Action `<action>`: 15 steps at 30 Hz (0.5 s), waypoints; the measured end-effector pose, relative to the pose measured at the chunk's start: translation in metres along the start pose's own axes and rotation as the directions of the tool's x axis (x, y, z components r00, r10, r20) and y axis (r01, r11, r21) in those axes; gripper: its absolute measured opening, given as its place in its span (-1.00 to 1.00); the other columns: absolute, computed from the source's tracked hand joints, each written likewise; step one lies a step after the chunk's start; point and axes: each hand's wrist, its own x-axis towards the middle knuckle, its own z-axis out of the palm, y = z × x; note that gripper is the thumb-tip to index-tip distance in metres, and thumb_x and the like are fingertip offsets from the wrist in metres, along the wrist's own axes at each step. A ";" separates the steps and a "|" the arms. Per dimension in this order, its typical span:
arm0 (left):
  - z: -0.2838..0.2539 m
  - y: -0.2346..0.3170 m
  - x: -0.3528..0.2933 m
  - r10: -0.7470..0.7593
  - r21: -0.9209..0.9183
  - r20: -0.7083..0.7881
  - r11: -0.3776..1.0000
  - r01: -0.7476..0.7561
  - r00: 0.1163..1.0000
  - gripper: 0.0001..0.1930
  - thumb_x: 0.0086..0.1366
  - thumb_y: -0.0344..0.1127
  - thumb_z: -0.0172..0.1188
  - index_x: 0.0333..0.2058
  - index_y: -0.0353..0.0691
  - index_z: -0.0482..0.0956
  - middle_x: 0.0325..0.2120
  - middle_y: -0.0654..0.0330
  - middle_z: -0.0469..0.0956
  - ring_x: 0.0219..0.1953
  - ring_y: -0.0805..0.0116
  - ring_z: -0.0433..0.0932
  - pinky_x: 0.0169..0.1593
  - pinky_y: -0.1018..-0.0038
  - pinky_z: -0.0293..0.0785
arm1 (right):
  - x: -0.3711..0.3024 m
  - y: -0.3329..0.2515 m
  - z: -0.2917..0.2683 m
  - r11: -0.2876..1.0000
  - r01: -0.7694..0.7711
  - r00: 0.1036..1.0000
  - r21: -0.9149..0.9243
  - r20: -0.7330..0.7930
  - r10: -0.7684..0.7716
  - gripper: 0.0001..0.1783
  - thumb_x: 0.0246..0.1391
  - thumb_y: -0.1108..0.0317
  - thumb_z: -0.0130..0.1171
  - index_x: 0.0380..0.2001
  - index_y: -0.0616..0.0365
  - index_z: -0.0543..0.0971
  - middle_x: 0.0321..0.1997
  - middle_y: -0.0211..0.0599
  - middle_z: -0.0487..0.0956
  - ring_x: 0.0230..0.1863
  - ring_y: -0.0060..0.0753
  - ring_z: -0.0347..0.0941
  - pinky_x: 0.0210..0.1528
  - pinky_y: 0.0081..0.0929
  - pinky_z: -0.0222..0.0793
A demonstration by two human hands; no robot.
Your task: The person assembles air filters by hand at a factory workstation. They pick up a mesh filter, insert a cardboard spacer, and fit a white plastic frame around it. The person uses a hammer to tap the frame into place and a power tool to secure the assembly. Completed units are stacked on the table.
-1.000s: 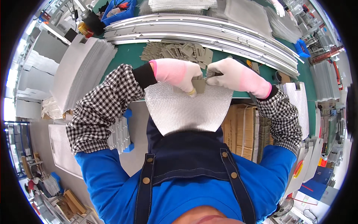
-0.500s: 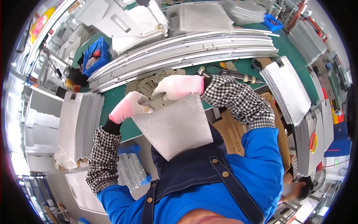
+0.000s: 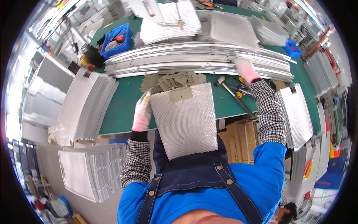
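My left hand (image 3: 143, 110), in a white glove with a pink cuff, grips the left edge of a silvery mesh sheet (image 3: 184, 123) near its upper corner. The sheet hangs tilted in front of my apron, its top at the bench edge. A grey-beige plastic clip (image 3: 181, 94) sits on the middle of its upper edge. Over to the right, my right hand (image 3: 245, 70), gloved alike, reaches onto a long bundle of metal strips (image 3: 179, 61); its fingers seem stretched out over them. Behind the sheet lies a pile of similar clips (image 3: 169, 80).
A hammer (image 3: 234, 96) and a power tool (image 3: 244, 89) lie on the green bench (image 3: 126, 100) below my right hand. Stacked mesh sheets stand left (image 3: 87, 104) and right (image 3: 296, 115). Blue bins (image 3: 116, 41) and further sheets sit behind the strips; a cardboard box (image 3: 238, 140) is underneath.
My right hand has left the clip at the sheet's top edge and moved right and away onto the metal strips. My left hand has shifted down the sheet's left side. The view has turned.
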 end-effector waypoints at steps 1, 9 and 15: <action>0.004 -0.006 0.002 0.025 0.005 -0.033 1.000 -0.025 0.999 -0.46 0.48 -0.13 0.16 0.23 -0.46 0.42 0.10 0.03 0.54 0.14 0.32 0.50 0.24 0.44 0.37 | 0.001 0.003 0.000 0.999 -0.037 0.999 0.017 0.010 0.037 -0.69 0.08 0.29 0.20 -0.08 0.05 0.61 -0.10 -0.12 0.65 -0.03 0.08 0.60 0.03 -0.02 0.52; 0.016 0.009 -0.010 -0.013 0.266 -0.027 0.964 0.020 1.000 -0.62 0.46 -0.25 0.15 0.11 -0.42 0.52 -0.09 0.19 0.61 -0.07 0.49 0.54 0.05 0.56 0.44 | -0.013 0.039 -0.060 0.977 -0.039 0.966 0.208 -0.241 0.089 -0.57 -0.01 0.34 0.28 -0.01 0.11 0.57 -0.01 -0.06 0.59 0.04 0.04 0.54 0.11 -0.18 0.46; 0.052 0.036 -0.047 -0.024 0.118 -0.154 0.992 0.043 0.988 -0.67 0.47 -0.23 0.16 0.00 -0.41 0.60 -0.22 0.26 0.63 -0.19 0.56 0.53 -0.04 0.58 0.44 | -0.061 -0.015 -0.125 0.848 0.264 0.948 0.459 -0.287 -0.140 -0.72 0.05 0.40 0.30 -0.14 0.21 0.60 -0.17 -0.13 0.57 -0.09 -0.02 0.55 -0.05 -0.27 0.47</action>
